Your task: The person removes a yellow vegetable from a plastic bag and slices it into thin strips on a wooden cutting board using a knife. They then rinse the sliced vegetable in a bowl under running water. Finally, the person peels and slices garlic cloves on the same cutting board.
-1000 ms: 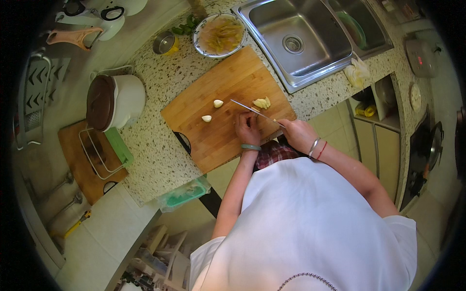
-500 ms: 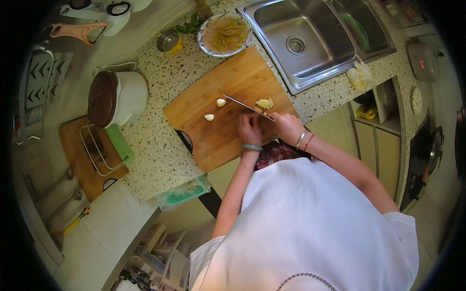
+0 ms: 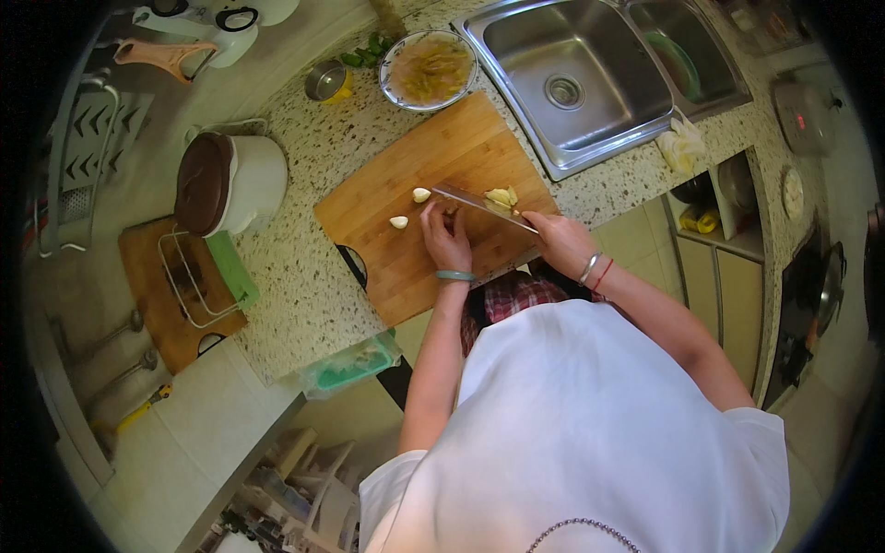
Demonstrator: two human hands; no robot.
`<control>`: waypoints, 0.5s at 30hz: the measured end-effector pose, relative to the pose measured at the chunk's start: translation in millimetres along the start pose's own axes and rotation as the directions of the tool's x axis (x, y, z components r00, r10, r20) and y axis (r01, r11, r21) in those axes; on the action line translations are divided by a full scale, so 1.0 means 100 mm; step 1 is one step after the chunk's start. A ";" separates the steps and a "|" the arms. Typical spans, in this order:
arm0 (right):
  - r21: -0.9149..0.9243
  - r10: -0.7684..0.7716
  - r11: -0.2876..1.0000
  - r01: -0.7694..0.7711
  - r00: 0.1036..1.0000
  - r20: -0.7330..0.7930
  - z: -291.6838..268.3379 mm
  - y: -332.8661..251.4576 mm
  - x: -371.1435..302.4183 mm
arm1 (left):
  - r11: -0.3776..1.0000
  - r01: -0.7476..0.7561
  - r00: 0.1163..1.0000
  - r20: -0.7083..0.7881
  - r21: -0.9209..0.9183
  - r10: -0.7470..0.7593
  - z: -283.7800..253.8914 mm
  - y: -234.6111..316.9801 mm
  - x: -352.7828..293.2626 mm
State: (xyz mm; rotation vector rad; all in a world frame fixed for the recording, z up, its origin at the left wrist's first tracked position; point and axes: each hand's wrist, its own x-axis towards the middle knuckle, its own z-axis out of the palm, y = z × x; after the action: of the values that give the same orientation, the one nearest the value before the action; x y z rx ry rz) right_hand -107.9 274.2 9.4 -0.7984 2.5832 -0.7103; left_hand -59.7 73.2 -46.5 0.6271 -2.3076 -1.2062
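Note:
Gripped in my right hand (image 3: 564, 241) is a kitchen knife (image 3: 475, 200), its blade slanting up and to the left over the wooden cutting board (image 3: 396, 175). Several pale sliced garlic pieces (image 3: 501, 197) lie along the far side of the blade. Left of the blade, my left hand (image 3: 447, 240) rests low over the board, thumb and fingers bent and apart, with nothing plainly seen in it. Two peeled garlic cloves sit just beyond and left of its fingertips: an upper clove (image 3: 421, 195) and a lower clove (image 3: 398, 222).
Beyond the board stand a patterned bowl of food in liquid (image 3: 429, 70) and a small metal cup (image 3: 326, 81). A steel sink (image 3: 576, 74) lies at the far right. To the left are a white pot with a brown lid (image 3: 249, 180) and a second wooden board (image 3: 152, 276).
My left hand has moved left, away from the knife and toward the two cloves, its fingers spreading. My right hand and the knife have shifted slightly right and nearer.

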 end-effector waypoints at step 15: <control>-0.309 -0.198 0.935 0.175 0.979 -0.044 -0.36 0.08 -0.17 | 0.945 -0.313 0.797 0.567 0.090 0.210 -0.26 0.62 0.49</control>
State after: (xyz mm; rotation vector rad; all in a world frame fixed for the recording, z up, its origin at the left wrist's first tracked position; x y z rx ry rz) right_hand -114.9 303.1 37.3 -1.1441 2.7496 -0.4000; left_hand -94.7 60.2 27.8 -0.0201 -2.8860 -1.1566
